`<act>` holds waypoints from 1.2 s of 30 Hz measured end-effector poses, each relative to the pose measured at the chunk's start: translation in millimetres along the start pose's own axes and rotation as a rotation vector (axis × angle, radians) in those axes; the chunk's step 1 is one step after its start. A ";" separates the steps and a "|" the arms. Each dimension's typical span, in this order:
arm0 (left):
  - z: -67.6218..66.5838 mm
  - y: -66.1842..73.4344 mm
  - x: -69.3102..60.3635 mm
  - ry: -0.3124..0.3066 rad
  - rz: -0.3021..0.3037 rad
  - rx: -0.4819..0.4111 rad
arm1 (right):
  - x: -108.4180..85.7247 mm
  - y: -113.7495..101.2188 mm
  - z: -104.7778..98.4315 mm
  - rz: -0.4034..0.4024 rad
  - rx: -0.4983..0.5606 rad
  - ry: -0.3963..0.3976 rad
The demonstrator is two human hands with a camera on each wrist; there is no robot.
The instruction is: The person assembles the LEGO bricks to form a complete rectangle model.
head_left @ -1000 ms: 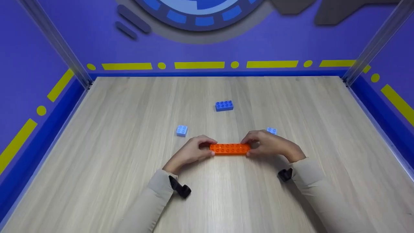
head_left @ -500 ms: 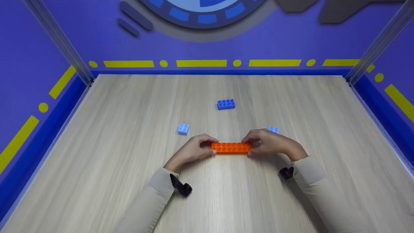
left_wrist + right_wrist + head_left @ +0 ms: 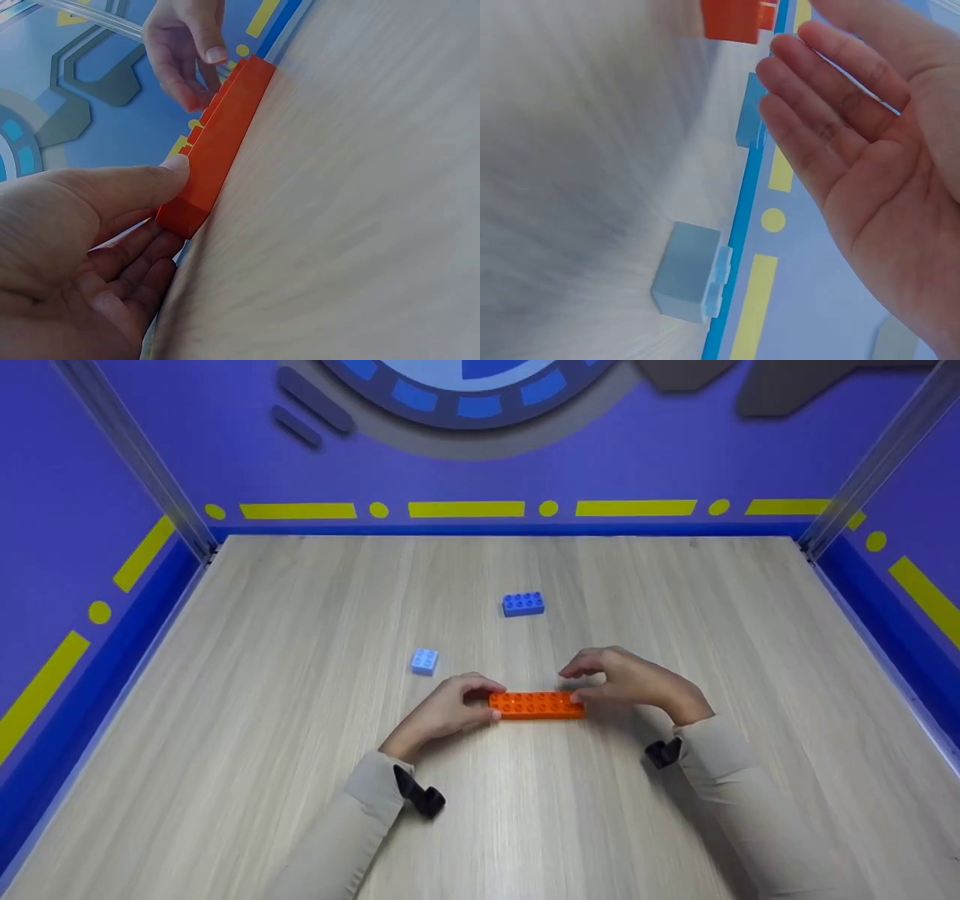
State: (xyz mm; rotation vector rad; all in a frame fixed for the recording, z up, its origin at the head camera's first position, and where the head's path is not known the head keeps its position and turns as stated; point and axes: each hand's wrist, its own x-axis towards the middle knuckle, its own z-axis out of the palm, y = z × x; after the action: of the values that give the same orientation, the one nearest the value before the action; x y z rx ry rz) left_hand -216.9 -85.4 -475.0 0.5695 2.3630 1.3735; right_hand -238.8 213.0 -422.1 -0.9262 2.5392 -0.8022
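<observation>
A long orange toy building brick (image 3: 535,705) lies flat on the table, studs up. My left hand (image 3: 444,709) pinches its left end between thumb and fingers; the left wrist view shows the thumb (image 3: 178,166) against the brick's side. Just above the brick's right end is my right hand (image 3: 634,681), its fingers apart and gently bent, holding nothing. In the right wrist view those fingers (image 3: 810,142) stand clear of the orange brick (image 3: 730,18). Near the right hand sits a light blue brick (image 3: 688,271), which that hand hides in the head view.
Another light blue brick (image 3: 424,661) rests beyond my left hand. Farther back lies a darker blue brick (image 3: 523,604). Blue-purple panels (image 3: 480,480) wall the wooden table (image 3: 300,675) at the back and both sides.
My right hand has let go of the orange brick's right end and risen slightly away, now covering the right light blue brick. The left hand keeps its grip and the orange brick stays put.
</observation>
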 end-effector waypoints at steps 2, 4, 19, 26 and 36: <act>-0.1 0.3 -0.1 -0.001 0.003 0.011 | 2.6 -0.5 -3.2 0.001 -0.013 0.013; -0.1 0.5 -0.1 -0.001 0.007 0.006 | 5.8 -0.6 -6.3 0.006 -0.021 0.030; 0.3 0.5 0.3 -0.001 -0.014 -0.021 | 32.1 4.6 -22.9 0.127 -0.049 0.119; -0.1 -0.9 0.6 -0.001 -0.017 -0.014 | 46.6 7.5 -28.2 0.148 -0.067 0.146; 0.4 -1.0 0.9 0.001 0.003 -0.023 | 65.0 12.8 -29.7 0.177 -0.043 0.178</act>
State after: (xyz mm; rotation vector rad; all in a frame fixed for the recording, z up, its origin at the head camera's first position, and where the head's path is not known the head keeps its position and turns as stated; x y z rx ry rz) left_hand -217.6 -85.1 -476.1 0.5669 2.3445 1.4011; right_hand -306.8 189.5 -413.0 -0.6567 2.7536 -0.8115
